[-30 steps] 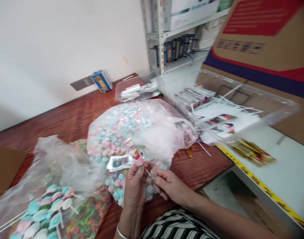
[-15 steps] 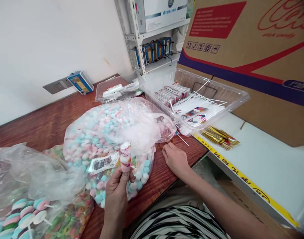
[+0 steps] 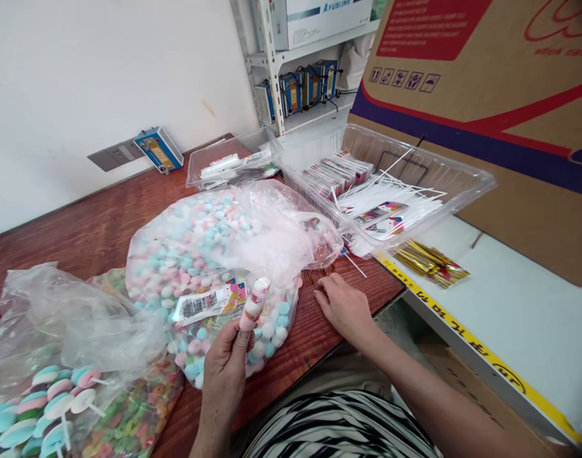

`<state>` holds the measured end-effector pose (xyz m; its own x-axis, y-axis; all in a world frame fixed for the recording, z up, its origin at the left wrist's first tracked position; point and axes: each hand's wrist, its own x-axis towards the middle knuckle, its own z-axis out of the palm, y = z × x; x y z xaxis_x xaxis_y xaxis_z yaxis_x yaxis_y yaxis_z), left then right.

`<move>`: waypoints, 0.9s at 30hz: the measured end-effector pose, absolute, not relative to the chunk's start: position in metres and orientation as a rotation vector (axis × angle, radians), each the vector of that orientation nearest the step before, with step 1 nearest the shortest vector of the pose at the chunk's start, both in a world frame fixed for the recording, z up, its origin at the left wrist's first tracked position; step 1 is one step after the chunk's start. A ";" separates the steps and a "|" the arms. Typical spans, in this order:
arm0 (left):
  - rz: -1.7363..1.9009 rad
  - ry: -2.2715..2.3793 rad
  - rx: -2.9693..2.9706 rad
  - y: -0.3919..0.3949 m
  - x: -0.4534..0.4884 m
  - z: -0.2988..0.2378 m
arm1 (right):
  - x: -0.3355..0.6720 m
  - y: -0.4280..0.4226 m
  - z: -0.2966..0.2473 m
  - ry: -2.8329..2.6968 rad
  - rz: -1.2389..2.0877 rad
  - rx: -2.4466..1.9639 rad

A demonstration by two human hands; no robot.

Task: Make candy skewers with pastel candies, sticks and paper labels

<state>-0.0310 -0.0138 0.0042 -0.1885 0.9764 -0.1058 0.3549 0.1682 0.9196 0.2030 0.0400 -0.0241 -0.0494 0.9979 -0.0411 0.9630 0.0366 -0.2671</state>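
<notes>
My left hand (image 3: 228, 366) is closed round the lower end of a small wrapped candy stick (image 3: 254, 301), held upright over the table. Behind it lies a big clear bag of pink, blue and white candies (image 3: 209, 248) with a barcode label (image 3: 202, 305). My right hand (image 3: 341, 304) rests palm down on the red-brown wooden table (image 3: 95, 222), fingertips touching thin gold twist ties (image 3: 322, 275) beside the bag. Its fingers lie loosely curled; I cannot make out whether they pinch a tie.
A clear tray (image 3: 467, 181) of printed wrappers and white sticks sits at right, more gold ties (image 3: 429, 262) beside it on a white surface. A smaller tray (image 3: 231, 166) stands behind. Bags of lollipops (image 3: 56, 401) and gummies (image 3: 138, 413) lie left. A large cardboard box (image 3: 486, 83) stands behind.
My right hand left the candy stick and moved right onto the table by the gold ties. My left hand kept the stick, now tilted slightly. The camera turned right.
</notes>
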 end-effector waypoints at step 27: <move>0.971 1.725 2.325 -0.012 -0.018 -0.009 | 0.146 0.005 0.001 -1.640 1.233 -1.248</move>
<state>-0.0175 -0.0120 -0.0086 0.1611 0.8866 0.4336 0.8304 -0.3592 0.4260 0.1456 0.0054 0.0007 -0.2693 0.9630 -0.0035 0.2708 0.0723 -0.9599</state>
